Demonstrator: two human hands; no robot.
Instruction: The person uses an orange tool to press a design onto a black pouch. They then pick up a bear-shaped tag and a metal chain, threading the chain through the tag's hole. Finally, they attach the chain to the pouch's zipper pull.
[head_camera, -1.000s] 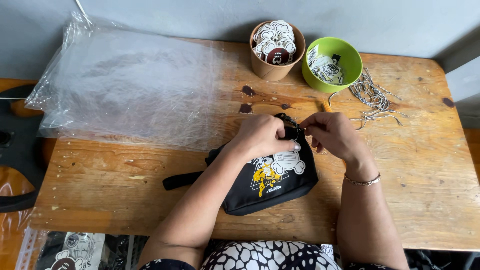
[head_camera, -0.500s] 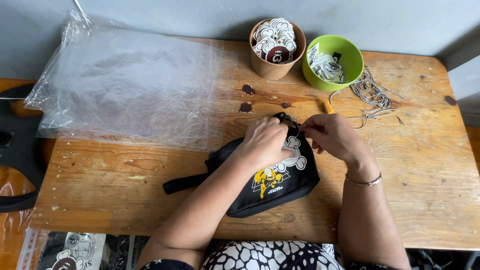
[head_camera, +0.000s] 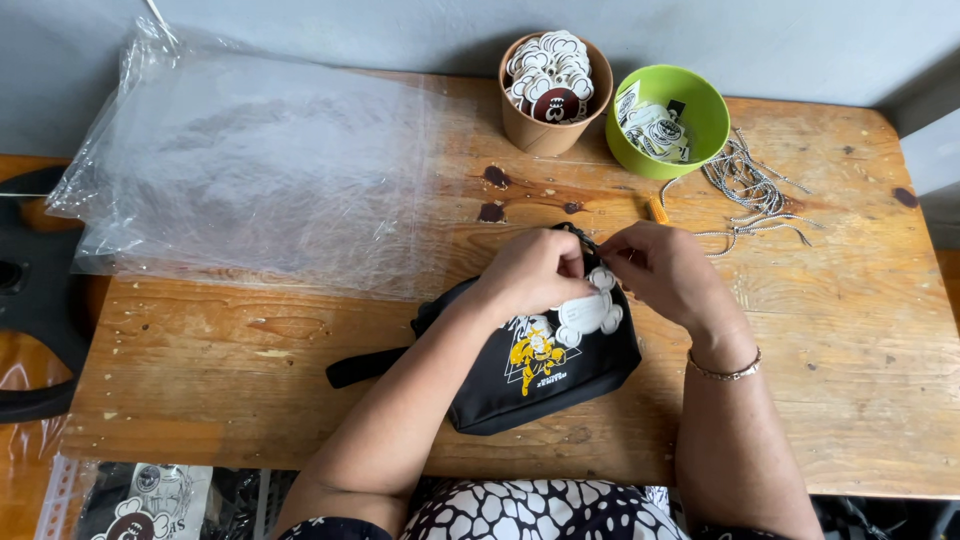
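While the left hand and right hand were drawn together at the top edge of a black pouch, fingertips pinched on its zipper end beside a white tag, the pouch lay flat near the front edge of a worn wooden table. Dark stains marked the boards. A clear plastic sheet covered the left portion. At the rear stood a brown cup of cut-out tags and a green bowl, with ball chains loose alongside. A grey wall ran behind; a bracelet circled the right wrist.
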